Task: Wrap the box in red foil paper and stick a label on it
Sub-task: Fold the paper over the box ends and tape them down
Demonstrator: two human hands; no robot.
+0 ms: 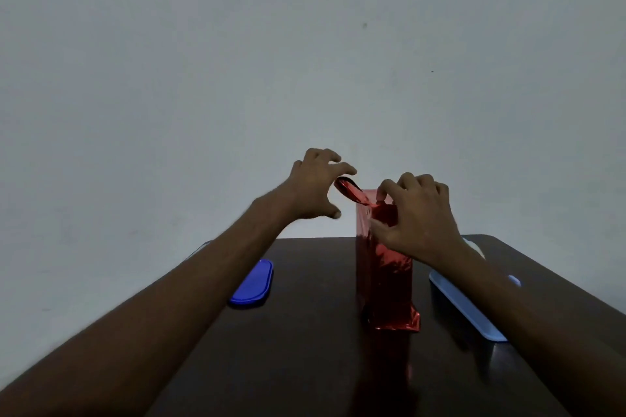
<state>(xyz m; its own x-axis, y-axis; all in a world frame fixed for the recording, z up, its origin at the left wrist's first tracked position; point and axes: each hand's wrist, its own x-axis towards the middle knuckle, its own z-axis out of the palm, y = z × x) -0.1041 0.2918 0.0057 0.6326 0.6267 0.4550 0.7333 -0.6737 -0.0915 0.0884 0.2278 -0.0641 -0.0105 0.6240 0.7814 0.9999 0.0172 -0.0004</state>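
A tall box wrapped in shiny red foil paper (386, 284) stands upright on the dark table (305, 332), a little right of centre. A loose foil flap (349, 190) sticks up and to the left from the box's top. My left hand (316, 184) hovers at that flap, fingers spread and curved, fingertips touching its tip. My right hand (415, 217) is at the top right of the box; its thumb and fingers press and pinch the folded foil at the upper edge. No label is in sight.
A blue oblong lid (254, 283) lies on the table to the left, partly under my left forearm. A dark container with a pale blue rim (464, 306) stands to the right, behind my right forearm. A plain grey wall fills the background.
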